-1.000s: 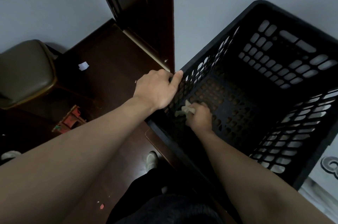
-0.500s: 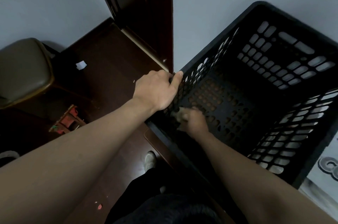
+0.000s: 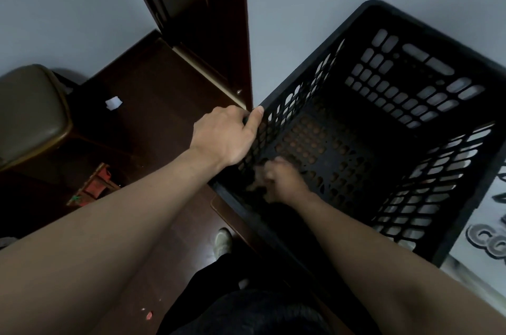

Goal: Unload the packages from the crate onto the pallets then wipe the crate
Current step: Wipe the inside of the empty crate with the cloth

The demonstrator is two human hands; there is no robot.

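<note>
Gripping the crate (image 3: 317,57) by the rim of its left wall, our left hand (image 3: 224,135) had its fingers curled over the edge, thumb inside. The crate stood against the grey wall, just right of the door frame (image 3: 235,33). Our right hand (image 3: 282,181) lay low in the near left corner, fingers curled; blur hid whether they held anything.

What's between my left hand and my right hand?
Head view: the perforated side wall of the black crate lies between the left hand, gripping its rim, and the right hand inside it.
</note>
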